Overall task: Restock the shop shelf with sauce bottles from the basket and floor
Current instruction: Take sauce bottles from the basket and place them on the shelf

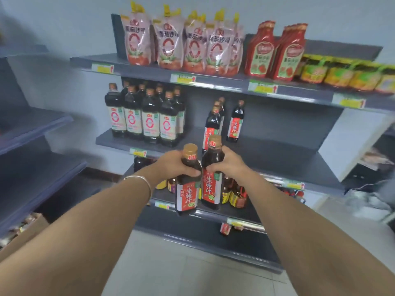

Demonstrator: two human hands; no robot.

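My left hand (171, 162) grips the shoulder of a dark sauce bottle (188, 189) with a red label and a gold cap. My right hand (229, 162) grips a second, matching sauce bottle (211, 182), held slightly higher. Both bottles are upright, side by side, in the air in front of the grey middle shelf (277, 154). On that shelf stand several bottles of the same kind: a short row (213, 122) and one alone (236, 122). The basket and floor stock are out of sight.
Larger dark bottles with white labels (145, 116) fill the middle shelf's left. The top shelf holds red sauce pouches (183, 43), ketchup bottles (275, 52) and yellow jars (346, 73). Small jars (237, 197) sit on the lower shelf. Another grey rack (32, 129) stands at left.
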